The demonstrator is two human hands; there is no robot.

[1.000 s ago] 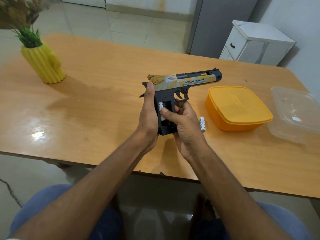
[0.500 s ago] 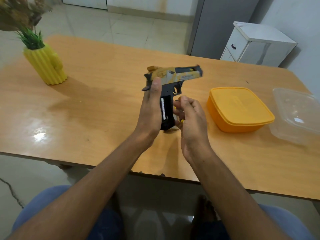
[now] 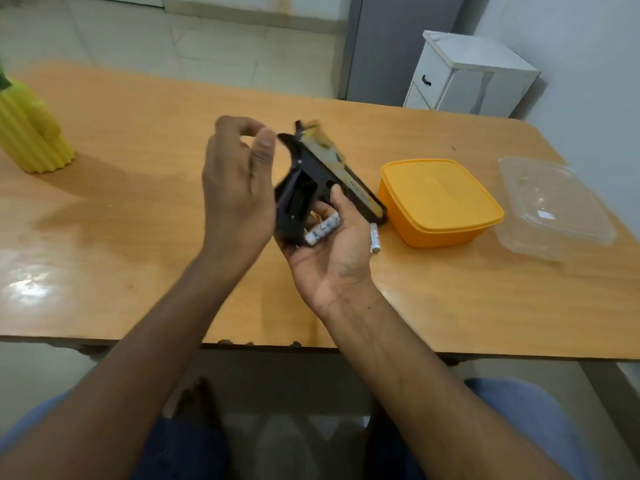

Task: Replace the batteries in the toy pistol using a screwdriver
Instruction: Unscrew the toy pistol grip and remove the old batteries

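Setting: tiled room, orange wooden table (image 3: 138, 209), me seated at its near edge.

Item 1, toy pistol (image 3: 311, 178). Black frame, gold slide, blurred by motion. It is tipped in my right hand (image 3: 332, 251), muzzle toward the orange box, grip toward me with its battery bay open and dark. My right fingers curl under the frame near the trigger guard; the palm faces up. It looks like light hollow plastic, stiff but thin-walled at the open grip, so I judge the frame around the trigger guard the safest hold, not the bay edges.

Item 2, battery (image 3: 322, 229). White cylinder lying loose across my right palm, just below the grip. Smooth and round; likely to roll off if I tilt the hand.

Item 3, second battery (image 3: 374, 238). On the table just beside my right hand, near the box.

Item 4, left hand (image 3: 239, 188). Raised beside the pistol's rear, fingers loosely bent, thumb up, gripping nothing.

Item 5, orange lidded box (image 3: 440, 202), right of the pistol. Clear plastic container (image 3: 554, 202) beyond it. Yellow ribbed vase (image 3: 31, 133) far left. White cabinet (image 3: 471, 74) behind the table. No screwdriver that I can make out.
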